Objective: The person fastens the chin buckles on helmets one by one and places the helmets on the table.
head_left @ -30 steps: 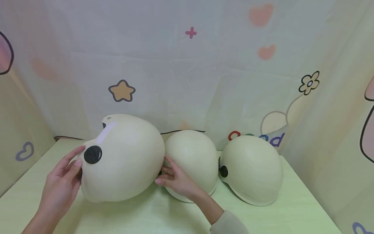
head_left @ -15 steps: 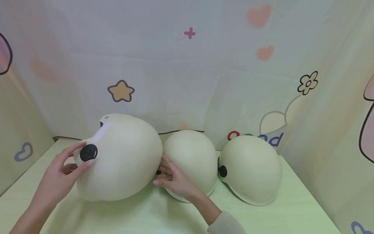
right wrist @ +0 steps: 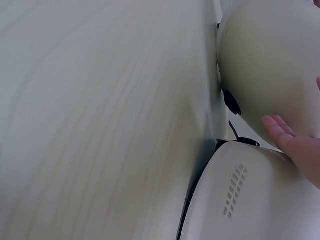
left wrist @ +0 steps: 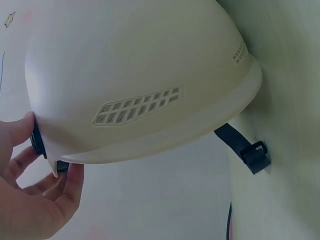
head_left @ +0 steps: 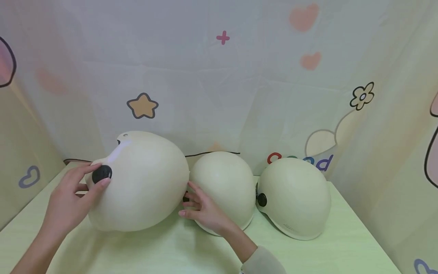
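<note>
A cream helmet [head_left: 147, 186] is tilted at the left of the table, its black round side disc [head_left: 102, 174] turned towards me. My left hand [head_left: 70, 198] pinches its edge at that disc, thumb outside and fingers reaching under the rim in the left wrist view. A dark strap with a buckle [left wrist: 255, 152] hangs below this helmet's rim. My right hand [head_left: 207, 211] is between the tilted helmet and a middle cream helmet [head_left: 227, 182], its loosely bent fingers against the tilted helmet's shell. In the right wrist view the fingertips [right wrist: 272, 125] lie along that shell.
A third cream helmet [head_left: 295, 201] sits to the right, close beside the middle one. All are on a pale green table [head_left: 328, 251]. Behind hangs a pale curtain [head_left: 191, 83] with printed stars, hearts and flowers, which also runs along both sides.
My left thumb has moved onto the shell beside the black disc. The tilted helmet has shifted slightly left and turned a little; my right hand has moved slightly left with it.
</note>
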Available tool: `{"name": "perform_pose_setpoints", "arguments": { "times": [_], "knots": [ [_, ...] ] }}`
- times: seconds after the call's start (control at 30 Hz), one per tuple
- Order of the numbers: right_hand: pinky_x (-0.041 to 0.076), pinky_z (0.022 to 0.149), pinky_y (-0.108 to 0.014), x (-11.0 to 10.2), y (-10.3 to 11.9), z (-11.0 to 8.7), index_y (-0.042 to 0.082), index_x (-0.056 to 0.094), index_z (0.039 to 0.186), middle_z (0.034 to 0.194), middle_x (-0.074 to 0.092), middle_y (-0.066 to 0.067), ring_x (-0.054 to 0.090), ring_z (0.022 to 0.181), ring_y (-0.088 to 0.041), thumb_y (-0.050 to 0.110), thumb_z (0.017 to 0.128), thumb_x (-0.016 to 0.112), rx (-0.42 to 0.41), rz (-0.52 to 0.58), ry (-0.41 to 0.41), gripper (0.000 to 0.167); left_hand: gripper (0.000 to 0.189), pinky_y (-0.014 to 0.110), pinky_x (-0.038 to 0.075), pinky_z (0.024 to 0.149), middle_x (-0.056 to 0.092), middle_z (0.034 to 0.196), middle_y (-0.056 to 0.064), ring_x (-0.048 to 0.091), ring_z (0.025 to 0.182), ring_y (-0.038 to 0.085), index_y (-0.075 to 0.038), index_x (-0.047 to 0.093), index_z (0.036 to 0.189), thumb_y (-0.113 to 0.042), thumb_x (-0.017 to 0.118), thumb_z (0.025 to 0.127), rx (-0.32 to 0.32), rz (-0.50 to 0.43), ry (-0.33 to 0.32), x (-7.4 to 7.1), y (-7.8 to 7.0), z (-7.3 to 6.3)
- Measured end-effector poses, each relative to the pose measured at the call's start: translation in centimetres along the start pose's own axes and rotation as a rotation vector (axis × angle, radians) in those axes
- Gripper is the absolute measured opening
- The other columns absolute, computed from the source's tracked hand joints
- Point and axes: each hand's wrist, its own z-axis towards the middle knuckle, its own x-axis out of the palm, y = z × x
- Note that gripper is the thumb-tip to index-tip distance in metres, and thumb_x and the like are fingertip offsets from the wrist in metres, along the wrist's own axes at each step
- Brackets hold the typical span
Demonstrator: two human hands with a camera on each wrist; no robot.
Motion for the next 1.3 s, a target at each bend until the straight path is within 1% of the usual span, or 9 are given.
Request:
{"name": "perform_pose_setpoints", "arguments": {
  "times": [0.1,0.2,0.37,0.43,0.57,0.73,0.97,1.2,1.3],
  "knots": [
    [0.043,0.091,-0.039,0.0,-0.7,0.4,0.021,0.015,0.146,0.141,0.035,-0.015,0.046,0.118,-0.027,0.012,0.084,0.067,-0.008,0.008,-0.003,0.082,0.046,0.012,0.043,0.057,0.046,0.124,0.009,0.043,0.074,-0.021,-0.012,0.051,0.128,-0.028,0.063,0.087,-0.036,0.016,0.024,-0.2,0.4,0.1],
    [0.043,0.092,-0.038,0.1,-0.9,0.6,0.023,0.015,0.146,0.141,0.034,-0.014,0.046,0.118,-0.026,0.014,0.084,0.067,-0.008,0.026,-0.004,0.082,0.048,0.014,0.043,0.057,0.044,0.128,0.015,0.04,0.076,-0.022,-0.012,0.049,0.13,-0.031,0.061,0.088,-0.076,0.017,0.046,-0.4,0.7,0.2],
    [0.039,0.095,-0.039,0.2,-1.3,1.1,0.021,0.013,0.147,0.141,0.034,-0.016,0.045,0.12,-0.027,0.013,0.084,0.066,0.0,0.082,-0.024,0.083,0.053,0.018,0.044,0.056,0.042,0.132,0.017,0.039,0.077,-0.022,-0.016,0.042,0.136,-0.032,0.059,0.089,-0.092,0.019,0.078,-0.6,0.7,0.3],
    [0.038,0.096,-0.04,0.2,-1.4,1.3,0.02,0.012,0.147,0.141,0.034,-0.017,0.044,0.12,-0.027,0.011,0.084,0.066,0.002,0.12,-0.03,0.083,0.053,0.021,0.045,0.057,0.041,0.132,0.017,0.046,0.079,-0.016,-0.019,0.039,0.139,-0.03,0.058,0.09,-0.075,0.023,0.083,-0.6,0.8,0.3],
    [0.035,0.099,-0.04,0.3,-1.4,1.6,0.019,0.011,0.147,0.142,0.033,-0.017,0.041,0.123,-0.027,0.009,0.084,0.065,-0.007,0.175,-0.025,0.084,0.05,0.018,0.043,0.058,0.044,0.128,0.0,0.048,0.079,-0.013,-0.024,0.042,0.138,-0.028,0.057,0.091,-0.056,0.017,0.074,-0.6,1.1,0.1],
    [0.033,0.101,-0.04,0.2,-1.3,1.7,0.021,0.011,0.147,0.143,0.031,-0.015,0.037,0.127,-0.025,0.01,0.084,0.066,-0.016,0.175,-0.006,0.084,0.048,0.015,0.041,0.057,0.04,0.125,-0.02,0.043,0.079,-0.021,-0.03,0.042,0.137,-0.031,0.056,0.091,-0.106,-0.01,0.086,-0.9,1.6,-0.1],
    [0.032,0.101,-0.039,0.0,-1.2,1.0,0.022,0.007,0.148,0.145,0.027,-0.015,0.031,0.13,-0.024,0.013,0.083,0.068,-0.013,0.145,0.028,0.09,0.05,0.016,0.041,0.059,0.04,0.136,-0.007,0.041,0.081,-0.023,-0.032,0.041,0.138,-0.035,0.056,0.091,-0.138,-0.004,0.114,-0.9,1.7,-0.2],
    [0.034,0.1,-0.041,-0.6,-0.9,0.3,0.025,0.008,0.147,0.146,0.028,-0.01,0.028,0.132,-0.021,0.01,0.084,0.066,-0.071,0.137,0.051,0.088,0.069,0.038,0.041,0.067,0.039,0.138,0.016,0.039,0.081,-0.023,-0.038,0.03,0.142,-0.041,0.065,0.083,-0.196,0.006,0.227,-1.1,1.5,-0.3],
    [0.03,0.102,-0.044,-0.8,-0.7,0.1,0.025,0.009,0.147,0.146,0.026,-0.008,0.027,0.133,-0.019,0.01,0.084,0.066,-0.08,0.126,0.053,0.086,0.082,0.039,0.045,0.067,0.035,0.138,0.02,0.055,0.095,0.001,-0.037,0.023,0.144,-0.039,0.071,0.078,-0.19,-0.015,0.288,-1.1,1.6,-0.3]
  ]
}}
